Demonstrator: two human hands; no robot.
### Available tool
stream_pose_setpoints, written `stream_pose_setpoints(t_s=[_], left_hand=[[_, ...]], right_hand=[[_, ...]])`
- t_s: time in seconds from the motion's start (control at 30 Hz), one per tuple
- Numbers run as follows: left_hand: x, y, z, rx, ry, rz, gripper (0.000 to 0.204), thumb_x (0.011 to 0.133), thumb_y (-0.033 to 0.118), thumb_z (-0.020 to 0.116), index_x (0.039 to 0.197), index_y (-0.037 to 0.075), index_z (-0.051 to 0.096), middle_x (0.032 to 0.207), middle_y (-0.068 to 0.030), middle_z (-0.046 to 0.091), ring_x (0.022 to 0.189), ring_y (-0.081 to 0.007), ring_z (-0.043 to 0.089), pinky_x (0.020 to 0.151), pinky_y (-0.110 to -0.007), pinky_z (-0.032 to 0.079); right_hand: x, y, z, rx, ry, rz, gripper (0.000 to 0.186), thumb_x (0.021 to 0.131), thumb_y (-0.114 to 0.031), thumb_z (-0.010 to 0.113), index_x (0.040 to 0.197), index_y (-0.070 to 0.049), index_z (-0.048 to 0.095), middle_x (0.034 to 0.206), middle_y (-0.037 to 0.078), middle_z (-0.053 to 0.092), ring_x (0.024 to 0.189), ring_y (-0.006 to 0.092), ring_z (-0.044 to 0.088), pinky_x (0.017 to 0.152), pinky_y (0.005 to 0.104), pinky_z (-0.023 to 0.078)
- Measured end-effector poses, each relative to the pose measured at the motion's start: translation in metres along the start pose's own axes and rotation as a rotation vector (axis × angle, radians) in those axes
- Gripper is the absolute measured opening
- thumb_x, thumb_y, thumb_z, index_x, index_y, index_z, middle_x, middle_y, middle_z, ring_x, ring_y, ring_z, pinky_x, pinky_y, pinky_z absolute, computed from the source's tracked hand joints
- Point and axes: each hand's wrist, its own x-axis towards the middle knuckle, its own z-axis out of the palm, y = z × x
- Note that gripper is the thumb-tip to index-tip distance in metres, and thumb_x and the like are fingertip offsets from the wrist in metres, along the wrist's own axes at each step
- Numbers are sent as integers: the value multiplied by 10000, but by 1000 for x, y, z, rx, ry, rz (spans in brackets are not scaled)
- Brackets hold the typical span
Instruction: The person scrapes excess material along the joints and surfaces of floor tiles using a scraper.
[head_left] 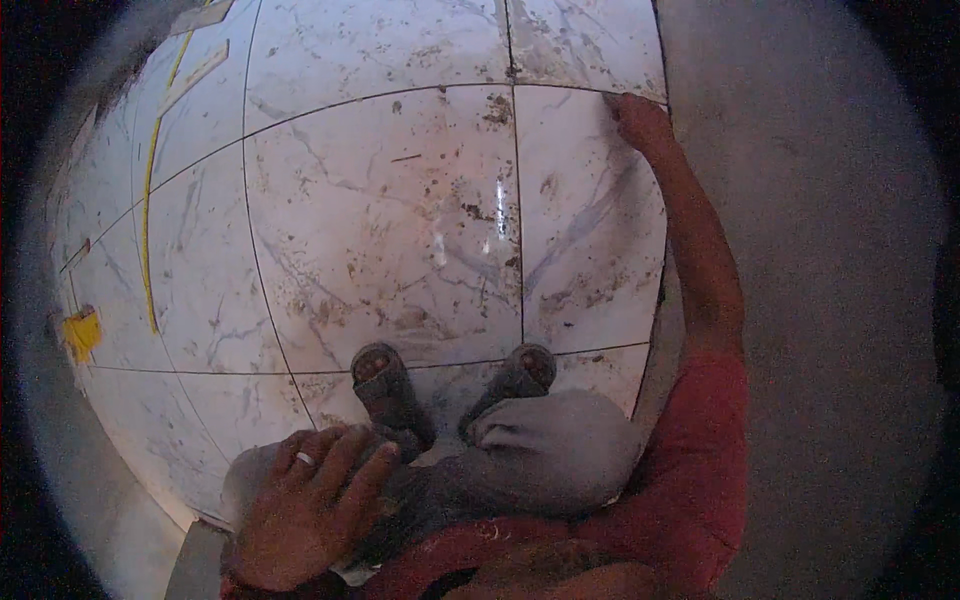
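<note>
My right hand (pixel 642 124) reaches far out to the right edge of the tiled floor, close to the joint between two white marbled tiles. Its fingers are drawn together and touch the narrow edge tile (pixel 590 200) near its far corner. A small dark spot shows at the fingertips; whether it is a held thing or shadow is unclear. On my bent left knee lies my left hand (pixel 315 500), fingers stretched out and slightly apart, a ring on one finger, holding nothing. A large marbled tile (pixel 350 230), speckled with dirt and crumbs, lies in front of my feet.
Along the right runs a plain grey surface (pixel 800 250). At left a long thin yellow strip (pixel 149 220) lies on the tiles, with a pale flat strip (pixel 195 78) beyond it. A yellow block-like thing (pixel 82 333) sits by the left edge. My sandalled feet (pixel 378 372) stand near a joint.
</note>
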Motion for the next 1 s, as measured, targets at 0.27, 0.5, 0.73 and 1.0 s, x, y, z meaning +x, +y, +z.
stream_pose_setpoints(t_s=[0.27, 0.5, 0.73, 1.0], left_hand=[[-4, 2, 1, -49, -12, -45, 532, 725, 288, 630, 1187, 74, 479, 1189, -143, 475, 1060, -339, 463, 897, -460, 377], [12, -5, 5, -68, 8, 58, 518, 744, 248, 638, 1192, 53, 468, 1158, -163, 483, 1035, -325, 484, 878, -453, 387], [2, 0, 0, -55, -28, -4, 532, 737, 253, 641, 1201, 64, 460, 1155, -167, 483, 1038, -336, 486, 882, -453, 385], [7, 1, 3, -5, -47, 50, 499, 748, 251, 616, 1185, 53, 477, 1153, -156, 488, 1060, -314, 475, 896, -442, 382]], right_hand=[[1, -4, 14, 70, 39, 5, 207, 766, -84, 509, 961, -81, 579, 941, 139, 584, 877, 311, 579, 745, 428, 460], [-17, 7, 4, 66, -3, 111, 201, 768, -94, 507, 953, -88, 585, 954, 114, 583, 909, 296, 570, 747, 411, 460], [-13, -32, -5, 109, 87, 3, 226, 775, -95, 501, 983, -96, 590, 966, 102, 586, 905, 286, 578, 757, 402, 470], [-4, -36, 1, 58, 30, 37, 291, 808, -105, 465, 1086, -101, 553, 1061, 139, 573, 931, 303, 587, 762, 408, 495]])
